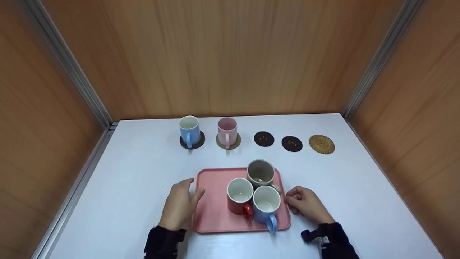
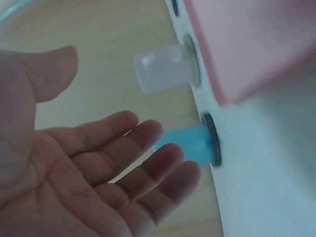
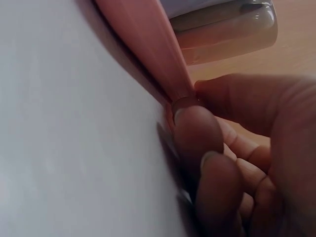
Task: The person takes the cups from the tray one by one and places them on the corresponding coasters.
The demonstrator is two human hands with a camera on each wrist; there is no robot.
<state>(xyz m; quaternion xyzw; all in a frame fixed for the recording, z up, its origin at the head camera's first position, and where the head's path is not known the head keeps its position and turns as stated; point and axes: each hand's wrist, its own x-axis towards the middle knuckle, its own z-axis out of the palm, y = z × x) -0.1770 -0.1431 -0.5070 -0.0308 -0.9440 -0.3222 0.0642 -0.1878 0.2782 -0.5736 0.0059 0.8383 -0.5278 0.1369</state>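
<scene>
A right hand (image 1: 305, 203) pinches the right rim of a pink rectangular plastic tray (image 1: 212, 212) between curled fingers (image 3: 197, 133), steadying it on the white tabletop (image 1: 125, 180). The left hand (image 1: 179, 205) hovers at the tray's left edge, fingers spread and holding nothing. Three ceramic mugs (image 1: 257, 192) crowd the tray's right side

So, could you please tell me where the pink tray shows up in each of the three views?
Head view: the pink tray lies low at centre on the white table, between the two hands, carrying three mugs.
Left wrist view: its corner fills the upper right, beyond the open left hand.
Right wrist view: its rim runs down from the top to the right hand, whose fingertips pinch it.
Shared landmark: the white table.
</scene>
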